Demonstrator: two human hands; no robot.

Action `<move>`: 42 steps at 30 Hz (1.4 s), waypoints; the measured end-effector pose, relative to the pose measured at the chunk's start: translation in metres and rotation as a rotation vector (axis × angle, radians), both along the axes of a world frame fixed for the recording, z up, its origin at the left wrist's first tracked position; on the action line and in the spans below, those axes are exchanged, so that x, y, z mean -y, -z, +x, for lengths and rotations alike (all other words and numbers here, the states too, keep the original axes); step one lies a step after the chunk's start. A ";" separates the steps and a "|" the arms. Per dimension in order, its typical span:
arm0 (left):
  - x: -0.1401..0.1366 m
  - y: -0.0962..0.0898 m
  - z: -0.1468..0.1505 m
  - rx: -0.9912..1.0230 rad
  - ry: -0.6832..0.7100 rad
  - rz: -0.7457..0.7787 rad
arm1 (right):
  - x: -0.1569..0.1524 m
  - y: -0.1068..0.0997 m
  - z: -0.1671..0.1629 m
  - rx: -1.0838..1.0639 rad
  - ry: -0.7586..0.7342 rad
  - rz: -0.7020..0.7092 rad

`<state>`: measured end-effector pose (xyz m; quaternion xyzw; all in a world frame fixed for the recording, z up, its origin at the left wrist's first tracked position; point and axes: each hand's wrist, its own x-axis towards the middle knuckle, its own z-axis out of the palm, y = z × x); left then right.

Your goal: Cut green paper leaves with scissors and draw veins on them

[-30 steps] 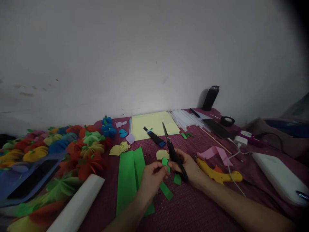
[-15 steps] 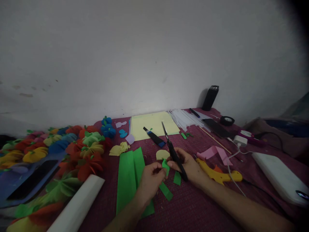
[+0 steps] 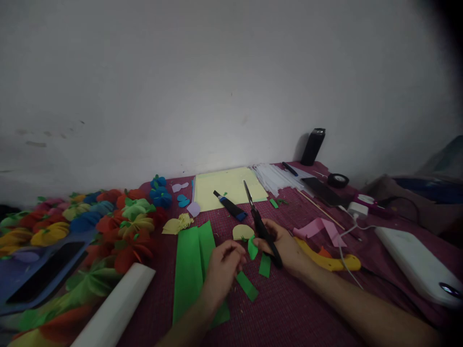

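My right hand [image 3: 284, 246] grips black-handled scissors [image 3: 265, 233], their blades pointing up and away. Between its thumb and finger it also pinches a small green paper leaf [image 3: 252, 247]. Just left of the leaf, my left hand [image 3: 226, 262] hovers with loosely bent fingers, apart and with nothing visible in them. Beneath it lie long green paper strips [image 3: 188, 270], partly covered by the wrist. Two short green paper pieces [image 3: 247, 286] rest between the hands. A pale yellow rounded paper piece [image 3: 242, 232] lies behind the leaf.
Colourful paper flowers [image 3: 133, 221] crowd the left side, near a white roll [image 3: 115, 303]. A cutter knife [image 3: 230, 206] lies by yellow sheets [image 3: 227, 183]. To the right are a yellow glue gun [image 3: 336, 262], pink paper [image 3: 320, 229], a white power bank [image 3: 415, 265] and cables.
My left hand has let go of the green leaf and drawn slightly left. The leaf stays pinched in my right hand with the scissors. The view has shifted a little.
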<state>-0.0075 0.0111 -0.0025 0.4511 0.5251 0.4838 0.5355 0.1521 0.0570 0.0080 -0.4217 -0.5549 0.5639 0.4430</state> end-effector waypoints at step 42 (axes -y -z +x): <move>-0.016 0.025 -0.021 -0.934 0.064 0.220 | -0.008 0.007 0.004 0.048 0.023 0.104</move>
